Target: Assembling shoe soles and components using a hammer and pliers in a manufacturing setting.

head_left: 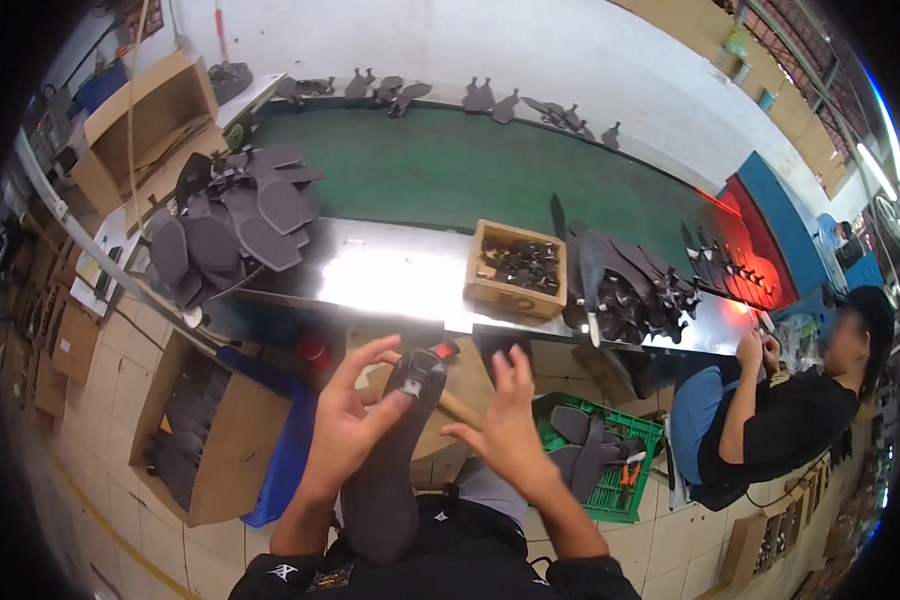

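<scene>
Dark shoe sole (395, 470) is pinched near its top by the left hand (355, 420), while the right hand (505, 425) is open beside it.

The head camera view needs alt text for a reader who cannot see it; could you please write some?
A person's left hand grips a long dark grey shoe insole while the open right hand hovers beside it. Behind lie a steel workbench piled with dark insoles and a green conveyor belt.

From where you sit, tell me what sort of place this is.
Probably a shoe factory line: a green conveyor belt, dark insoles heaped on a steel bench, and the left hand holding another insole.
</scene>
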Demonstrator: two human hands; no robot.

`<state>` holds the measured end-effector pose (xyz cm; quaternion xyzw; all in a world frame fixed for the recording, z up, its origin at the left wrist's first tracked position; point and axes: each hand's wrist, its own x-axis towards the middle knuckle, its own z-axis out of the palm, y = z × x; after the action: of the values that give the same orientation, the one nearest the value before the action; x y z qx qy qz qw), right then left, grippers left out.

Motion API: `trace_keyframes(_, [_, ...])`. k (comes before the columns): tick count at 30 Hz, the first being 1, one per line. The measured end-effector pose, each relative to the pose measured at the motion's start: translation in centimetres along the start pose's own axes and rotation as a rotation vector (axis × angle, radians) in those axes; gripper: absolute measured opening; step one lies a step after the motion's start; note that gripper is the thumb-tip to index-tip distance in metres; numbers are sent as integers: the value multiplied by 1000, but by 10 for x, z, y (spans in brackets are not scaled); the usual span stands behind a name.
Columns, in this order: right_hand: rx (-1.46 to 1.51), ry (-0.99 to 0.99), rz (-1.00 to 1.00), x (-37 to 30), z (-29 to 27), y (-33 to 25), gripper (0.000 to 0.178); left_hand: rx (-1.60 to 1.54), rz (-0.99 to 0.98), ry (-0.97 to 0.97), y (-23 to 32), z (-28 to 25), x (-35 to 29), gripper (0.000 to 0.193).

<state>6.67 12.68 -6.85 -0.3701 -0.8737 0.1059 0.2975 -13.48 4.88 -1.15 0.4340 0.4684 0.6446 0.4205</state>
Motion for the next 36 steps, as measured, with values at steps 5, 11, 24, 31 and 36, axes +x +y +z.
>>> trace_keyframes(5, [60,-138,327,-44,30,5,82,-80,-322,-113,-1,-7,3,81])
trace_keyframes(11, [360,14,509,-55,12,49,36,-173,-170,-12,-21,13,-6,85])
trace_keyframes(24, [1284,267,650,-115,-34,67,18,1162,409,195,-97,45,67,38])
trace_keyframes(31, [1392,345,534,-112,-41,68,24,1543,226,-348,-153,81,254,14])
trace_keyframes(36, [1240,410,660,-123,-41,79,21,1600,80,-507,-139,114,281,25])
